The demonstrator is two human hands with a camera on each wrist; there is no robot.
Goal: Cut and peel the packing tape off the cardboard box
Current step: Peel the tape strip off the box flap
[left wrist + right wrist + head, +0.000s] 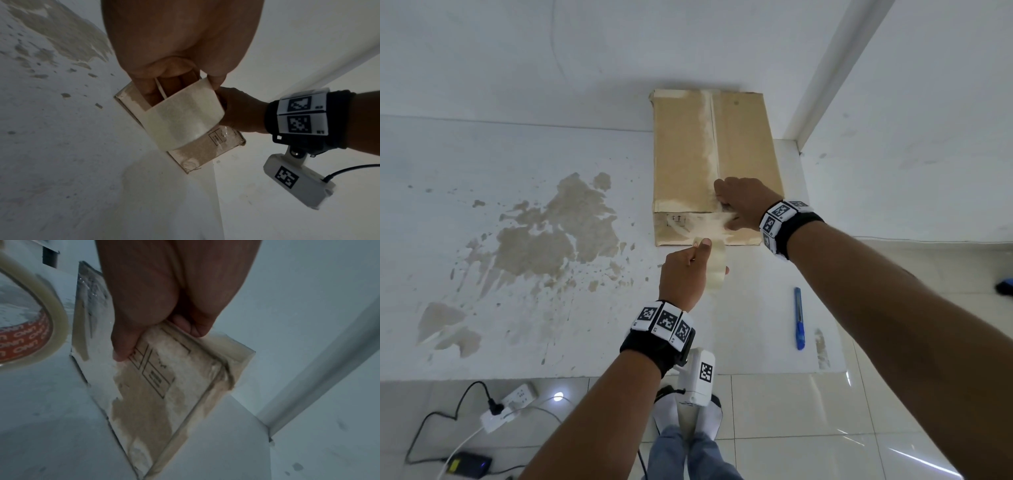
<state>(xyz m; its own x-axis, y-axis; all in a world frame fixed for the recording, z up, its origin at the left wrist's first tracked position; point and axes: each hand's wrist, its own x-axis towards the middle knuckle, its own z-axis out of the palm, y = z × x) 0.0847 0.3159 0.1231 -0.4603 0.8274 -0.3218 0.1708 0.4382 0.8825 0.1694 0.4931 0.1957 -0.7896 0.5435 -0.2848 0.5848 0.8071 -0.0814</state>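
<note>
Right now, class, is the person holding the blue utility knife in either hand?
No. The blue utility knife lies on the white surface, while the left hand grips a tape roll and the right hand presses the cardboard box.

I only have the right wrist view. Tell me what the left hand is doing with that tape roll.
Observer: The left hand grips the tape roll, thumb on its outer face and fingers through the core, held just in front of the cardboard box.
Operator: Report where the cutter is.
Observer: A blue utility knife lies on the white surface, untouched, nearer the person than the box and to its right.
Operator: Describe the box top.
Observer: A centre seam runs its length, with pale torn patches beside it; the right hand presses its near edge.
</note>
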